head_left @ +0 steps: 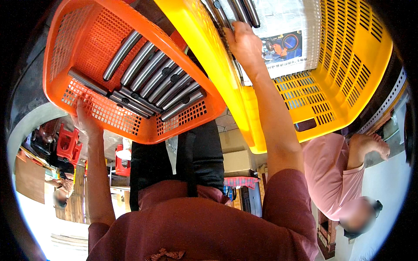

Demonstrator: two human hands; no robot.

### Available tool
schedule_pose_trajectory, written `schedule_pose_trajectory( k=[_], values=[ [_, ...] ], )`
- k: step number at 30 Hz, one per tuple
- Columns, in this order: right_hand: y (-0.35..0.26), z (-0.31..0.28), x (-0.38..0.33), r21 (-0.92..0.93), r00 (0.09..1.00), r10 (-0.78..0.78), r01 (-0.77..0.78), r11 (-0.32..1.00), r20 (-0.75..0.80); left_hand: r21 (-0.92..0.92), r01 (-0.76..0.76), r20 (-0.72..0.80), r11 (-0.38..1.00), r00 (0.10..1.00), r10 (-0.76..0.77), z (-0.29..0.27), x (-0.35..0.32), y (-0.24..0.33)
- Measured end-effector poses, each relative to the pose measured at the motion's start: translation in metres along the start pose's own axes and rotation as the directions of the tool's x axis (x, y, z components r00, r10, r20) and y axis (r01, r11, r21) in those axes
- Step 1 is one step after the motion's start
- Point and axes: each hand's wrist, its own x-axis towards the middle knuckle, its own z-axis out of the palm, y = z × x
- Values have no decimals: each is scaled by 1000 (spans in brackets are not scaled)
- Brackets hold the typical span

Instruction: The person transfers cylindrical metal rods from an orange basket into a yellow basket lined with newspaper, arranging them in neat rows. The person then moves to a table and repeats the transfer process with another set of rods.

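Observation:
My left hand [83, 118] grips the near rim of an orange plastic basket [178, 129], its fingers partly hidden at the mesh wall. Inside that basket lie several shiny metal rods [150, 71], some with a dark hole in the side. To the right, my right hand [246, 45] reaches over a yellow plastic basket [348, 104]. Its fingers are closed around the end of a metal rod [221, 15], beside more rods [250, 12] lying on newspaper [287, 65]. My right fingertips are partly hidden.
The two baskets stand close together, the yellow one's wall between them. At the right edge sits another person in a pink shirt [333, 174]. Red stools [69, 143] stand at the left, with a second person [65, 185] farther off. A cardboard box [237, 161] is behind my body.

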Motion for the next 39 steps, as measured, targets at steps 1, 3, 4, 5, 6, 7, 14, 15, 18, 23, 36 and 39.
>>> schedule_pose_trajectory(
  k=[1,3,4,5,6,7,14,15,18,23,36,39],
  values=[
    [9,2,-10,71,997,-1,7,997,-76,-4,-4,-6,1000,1000,4,5,-1,1],
    [21,-1,-27,109,991,76,-64,992,-114,0,0,-26,1000,1000,0,11,-6,4],
    [29,-2,-35,130,984,118,-100,986,-133,9,2,-33,1000,999,-2,15,-9,7],
    [37,1,-42,136,978,189,-176,975,-87,20,4,-40,1000,999,-3,16,-10,8],
    [44,3,-45,111,980,180,-169,979,-89,8,1,-34,1000,999,-1,14,-9,6],
    [47,3,-46,87,980,173,-165,983,-94,-4,-3,-26,1000,1000,3,12,-7,5],
    [34,20,-20,66,911,401,-396,916,-92,1,-2,8,1000,1000,2,13,-7,7],
    [30,19,-18,92,906,419,-413,906,-56,-5,-3,9,1000,1000,3,13,-7,7],
    [22,20,-17,140,909,416,-412,900,2,-10,0,-7,1000,1000,0,11,-6,5],
    [24,25,-26,66,962,267,-263,963,-55,3,0,-22,1000,1000,0,11,-6,5],
    [30,32,-17,231,977,157,-121,966,-146,-6,-6,4,1000,1000,6,5,-3,2],
    [29,37,-16,222,968,178,-137,965,-176,-14,3,31,1000,1000,-3,5,-3,4]
  ],
)
